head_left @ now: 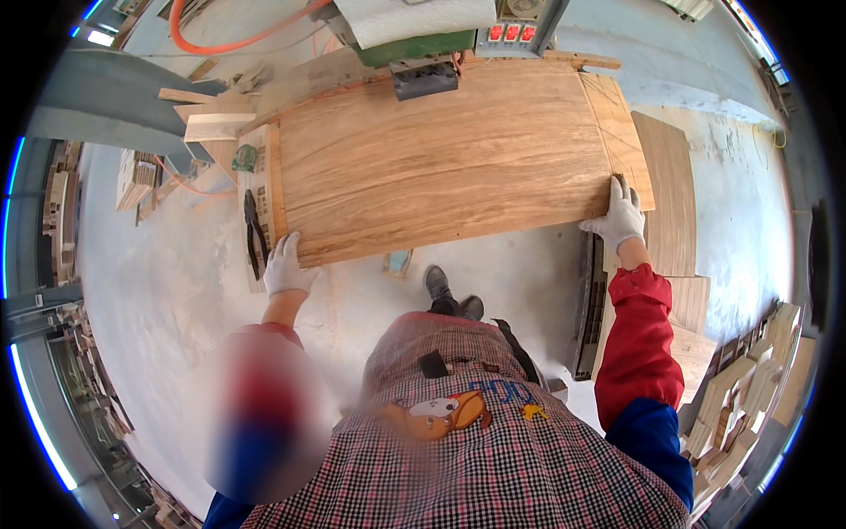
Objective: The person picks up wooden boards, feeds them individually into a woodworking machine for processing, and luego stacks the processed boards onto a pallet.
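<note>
A wide brown wooden panel (441, 163) with wavy grain lies flat in front of me, under the machine's head. My left hand (288, 267), in a white glove, holds the panel's near left corner, its fingers along the end. At the near right corner my right hand (619, 219), gloved too, grips the panel with the thumb apart from the fingers. Dark-handled pliers (255, 234) rest on a narrow side ledge just beyond my left hand. A green roll-like item (244, 159) sits farther up that ledge.
Above the panel stands a green machine (414, 48) with a dark block and a red-switch box (511, 33). An orange hose (207, 46) loops at far left. Wooden boards (665, 194) lie to the right; stacked offcuts (736, 401) stand lower right.
</note>
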A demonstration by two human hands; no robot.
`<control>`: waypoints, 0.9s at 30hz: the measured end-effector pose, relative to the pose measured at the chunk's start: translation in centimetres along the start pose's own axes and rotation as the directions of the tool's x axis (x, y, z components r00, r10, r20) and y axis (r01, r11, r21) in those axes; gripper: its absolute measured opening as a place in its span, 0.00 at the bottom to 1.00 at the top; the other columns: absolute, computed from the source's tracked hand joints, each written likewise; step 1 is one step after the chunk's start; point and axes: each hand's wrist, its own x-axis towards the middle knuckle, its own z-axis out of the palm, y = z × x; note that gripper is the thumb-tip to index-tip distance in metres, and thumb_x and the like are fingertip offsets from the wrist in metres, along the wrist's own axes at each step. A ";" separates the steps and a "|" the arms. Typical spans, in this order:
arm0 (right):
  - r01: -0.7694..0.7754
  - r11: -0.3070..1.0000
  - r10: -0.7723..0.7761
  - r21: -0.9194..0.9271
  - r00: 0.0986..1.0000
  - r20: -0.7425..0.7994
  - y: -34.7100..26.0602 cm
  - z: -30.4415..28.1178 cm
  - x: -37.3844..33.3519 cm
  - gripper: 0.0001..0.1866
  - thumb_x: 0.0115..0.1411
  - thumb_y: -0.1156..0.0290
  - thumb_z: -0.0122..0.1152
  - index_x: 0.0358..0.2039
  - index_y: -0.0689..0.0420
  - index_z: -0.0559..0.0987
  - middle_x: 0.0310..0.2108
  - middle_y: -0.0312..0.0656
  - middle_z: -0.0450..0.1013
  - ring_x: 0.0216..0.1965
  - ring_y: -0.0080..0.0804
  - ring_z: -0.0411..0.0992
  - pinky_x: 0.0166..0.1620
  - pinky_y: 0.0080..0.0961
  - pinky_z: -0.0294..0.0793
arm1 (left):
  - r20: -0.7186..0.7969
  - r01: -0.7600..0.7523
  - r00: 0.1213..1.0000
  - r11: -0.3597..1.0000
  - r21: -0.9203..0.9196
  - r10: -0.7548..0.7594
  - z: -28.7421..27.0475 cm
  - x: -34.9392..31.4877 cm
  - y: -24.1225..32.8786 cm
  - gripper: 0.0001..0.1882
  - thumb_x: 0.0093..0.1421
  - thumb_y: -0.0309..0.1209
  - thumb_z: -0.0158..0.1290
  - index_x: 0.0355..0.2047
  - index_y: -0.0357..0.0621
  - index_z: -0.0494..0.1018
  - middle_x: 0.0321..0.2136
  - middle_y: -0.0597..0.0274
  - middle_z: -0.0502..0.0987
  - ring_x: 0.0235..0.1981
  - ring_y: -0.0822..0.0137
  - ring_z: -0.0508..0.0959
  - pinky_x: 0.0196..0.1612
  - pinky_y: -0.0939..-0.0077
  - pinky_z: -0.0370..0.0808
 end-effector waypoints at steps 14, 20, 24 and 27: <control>0.004 1.000 -0.004 -0.006 1.000 0.000 0.1 0.1 0.0 0.58 0.35 0.54 0.76 0.64 0.56 0.54 0.67 0.41 0.47 0.66 0.46 0.47 0.60 0.47 0.57 | 0.002 0.015 1.000 1.000 0.000 -0.015 -0.6 0.0 0.7 0.42 0.38 0.36 0.68 0.56 0.46 0.63 0.54 0.52 0.68 0.55 0.52 0.68 0.57 0.64 0.66; 0.013 1.000 -0.014 -0.018 1.000 -0.007 0.3 0.5 0.2 0.57 0.35 0.54 0.76 0.63 0.57 0.54 0.67 0.41 0.48 0.66 0.46 0.47 0.61 0.46 0.56 | 0.013 0.034 0.999 0.999 -0.011 -0.034 -0.8 0.0 0.8 0.41 0.39 0.37 0.67 0.55 0.48 0.64 0.55 0.54 0.67 0.55 0.52 0.67 0.56 0.64 0.67; 0.015 1.000 -0.015 -0.003 1.000 -0.021 0.1 0.5 -0.1 0.58 0.34 0.55 0.76 0.64 0.58 0.54 0.67 0.42 0.49 0.66 0.47 0.47 0.61 0.44 0.56 | 0.002 0.028 1.000 0.999 -0.016 -0.028 -0.5 0.1 0.3 0.39 0.40 0.36 0.66 0.55 0.51 0.64 0.55 0.58 0.67 0.55 0.54 0.67 0.55 0.63 0.69; 0.016 1.000 -0.016 0.009 0.999 -0.042 0.1 0.4 -0.1 0.59 0.33 0.56 0.77 0.64 0.58 0.54 0.66 0.42 0.50 0.66 0.48 0.47 0.62 0.40 0.56 | 0.012 0.025 1.000 0.999 -0.026 -0.025 -0.7 0.1 0.3 0.40 0.40 0.37 0.66 0.55 0.51 0.64 0.55 0.58 0.67 0.55 0.54 0.68 0.54 0.63 0.69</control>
